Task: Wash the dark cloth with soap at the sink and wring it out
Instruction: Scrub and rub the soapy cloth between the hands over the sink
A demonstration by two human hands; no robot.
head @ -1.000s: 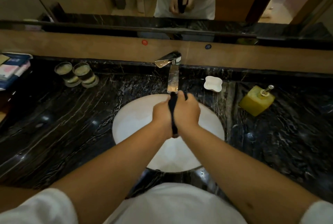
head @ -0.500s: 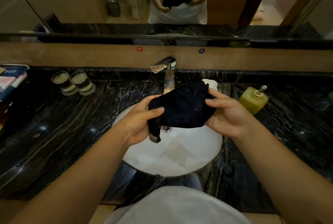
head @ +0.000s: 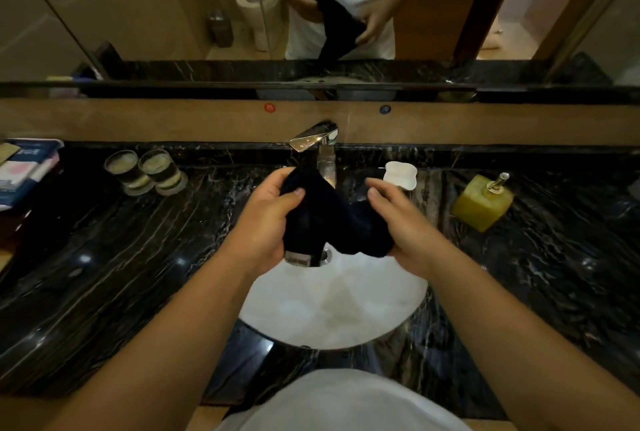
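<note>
A: Cloth (head: 332, 219) sits at the centre of the frame, slung between both hands above the white sink (head: 381, 319), just below the tap (head: 320, 150). The left hand (head: 266, 222) has its fingers and thumb curled round one bunched end; the right hand (head: 401, 222) pinches the other end from beneath, thumb on top.

B: So what could go wrong?

A: A pale strip at the cloth's lower edge hangs near the drain. If either grip loosens, I'd judge the wet cloth drops into the basin, perhaps over the drain.

B: And the soap?

A: The yellow soap bottle (head: 483, 202) stands at the right of the frame on the dark worktop (head: 138, 257), well apart from the hands. Reaching for it means freeing the right hand, leaving one hand to carry the weight.

B: Anything nearby at risk?

A: The white dish (head: 400, 174) lies just beyond the right fingers; a wide twist could knock it. Two glasses (head: 145, 170) at the left seem safely clear. Whether water runs, I cannot tell.
</note>
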